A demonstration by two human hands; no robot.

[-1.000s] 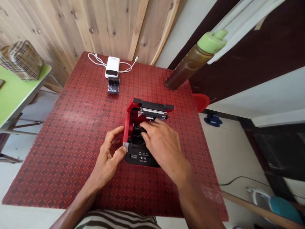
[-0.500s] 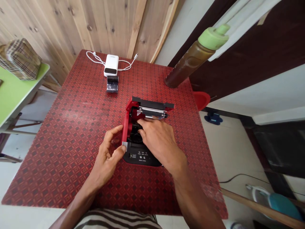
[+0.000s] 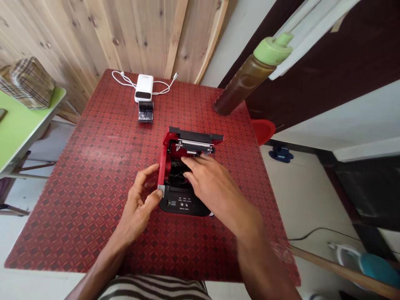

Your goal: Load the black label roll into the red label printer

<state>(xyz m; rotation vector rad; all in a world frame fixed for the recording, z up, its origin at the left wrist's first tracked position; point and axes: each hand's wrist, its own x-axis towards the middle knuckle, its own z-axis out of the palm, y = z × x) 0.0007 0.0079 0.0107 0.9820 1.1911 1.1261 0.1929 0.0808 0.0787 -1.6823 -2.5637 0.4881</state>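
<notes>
A red and black printer-like device (image 3: 184, 204) sits on the table with its lid (image 3: 196, 136) raised at the far side. Dark parts show inside its open compartment (image 3: 176, 171). My left hand (image 3: 142, 200) grips the device's left side, its thumb at the grey front corner and the index finger against the red wall. My right hand (image 3: 212, 179) reaches over the right part of the compartment, index finger and thumb bent inward. Its other fingertips are hidden inside, and what they hold cannot be made out.
On the red patterned table (image 3: 103, 179), a white power bank (image 3: 144, 86) with a white cable stands beyond a small black roll (image 3: 146, 111). A tall brown bottle with a green cap (image 3: 246, 79) is at the far right. A plaid bag (image 3: 31, 83) rests on a green table.
My right hand has drawn slightly to the right and back within the compartment. My left hand keeps its place at the device's side. The view has shifted a little.
</notes>
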